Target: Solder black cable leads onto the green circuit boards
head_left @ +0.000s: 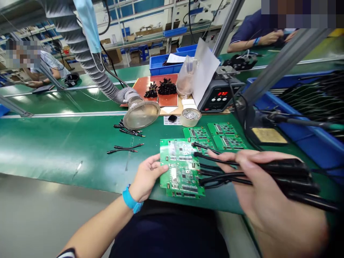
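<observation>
My left hand (146,175) grips the left edge of a green circuit board (180,172), its thumb on top; at least one more board shows beneath. Black cables (223,178) run from the board's right edge. My right hand (258,182) is closed around these cables, their thick black ends sticking out to the right. Further green boards (227,135) lie on the bench just behind the held one. On the bench to the left rest two loose short cables (125,147) and a small pile of similar ones (129,129).
A fume extractor hood (141,114) hangs over the bench. Behind the boards stand a round tin (190,116) and a soldering station (221,95) reading 370. A soldering iron (303,122) and blue bin (271,111) flank the right side. Two co-workers sit across the benches.
</observation>
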Motion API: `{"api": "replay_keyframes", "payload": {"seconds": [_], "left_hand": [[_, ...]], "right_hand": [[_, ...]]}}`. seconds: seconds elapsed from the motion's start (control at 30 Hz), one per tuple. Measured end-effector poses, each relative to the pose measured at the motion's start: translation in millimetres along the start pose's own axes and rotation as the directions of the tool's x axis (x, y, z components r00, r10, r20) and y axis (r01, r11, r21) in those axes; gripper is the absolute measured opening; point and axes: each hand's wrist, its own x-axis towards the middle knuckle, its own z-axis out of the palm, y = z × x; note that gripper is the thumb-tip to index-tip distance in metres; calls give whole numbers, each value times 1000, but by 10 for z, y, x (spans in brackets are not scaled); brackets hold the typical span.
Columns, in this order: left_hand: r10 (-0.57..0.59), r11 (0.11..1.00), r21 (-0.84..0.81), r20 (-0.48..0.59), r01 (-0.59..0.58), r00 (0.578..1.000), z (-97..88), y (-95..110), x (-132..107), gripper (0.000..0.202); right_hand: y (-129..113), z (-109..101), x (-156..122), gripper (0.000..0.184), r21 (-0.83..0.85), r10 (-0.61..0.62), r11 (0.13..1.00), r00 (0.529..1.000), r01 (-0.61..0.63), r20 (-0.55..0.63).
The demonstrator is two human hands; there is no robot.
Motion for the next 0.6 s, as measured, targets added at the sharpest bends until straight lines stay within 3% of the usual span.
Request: {"api": "replay_keyframes", "payload": {"seconds": [0.07, 0.2, 0.27, 0.3, 0.33, 0.37, 0.43, 0.47, 0.5, 0.53, 0.6], "left_hand": [[-50, 997, 56, 30, 48, 998, 55, -110, 30, 61], [-89, 970, 222, -44, 96, 995, 8, -398, 68, 66], [-26, 935, 351, -68, 48, 997, -16, -468, 62, 61], [33, 892, 451, -67, 1, 997, -19, -479, 49, 56], [102, 822, 568, -53, -54, 993, -18, -479, 32, 50], [167, 729, 677, -28, -105, 985, -16, -475, 11, 46], [254, 564, 809, 19, -164, 967, -20, -480, -29, 44], [284, 520, 836, 28, -178, 958, -27, -494, -41, 46], [309, 499, 845, 32, -191, 950, -38, -516, -45, 49], [332, 496, 842, 40, -211, 942, -48, -543, -40, 52], [358, 536, 804, 60, -257, 932, -50, -587, -7, 61]], "right_hand": [[128, -208, 43, 19, -9, 96, 995, 995, -96, -25], [538, -523, 60, 33, -145, 231, 960, 971, -238, -61], [616, -615, 24, 56, -285, 150, 940, 977, -188, -150], [595, -644, -4, 70, -432, 35, 895, 984, -108, -173], [536, -663, -36, 81, -615, -115, 788, 983, 4, -141], [448, -671, -70, 88, -776, -271, 616, 961, 136, -47], [249, -658, -133, 90, -911, -441, 212, 866, 355, 235], [170, -641, -152, 89, -890, -415, 88, 829, 447, 375], [123, -624, -156, 88, -842, -321, 32, 804, 538, 501], [115, -609, -140, 87, -782, -170, 32, 774, 623, 610], [209, -605, -55, 87, -673, 196, 154, 646, 723, 738]]}}
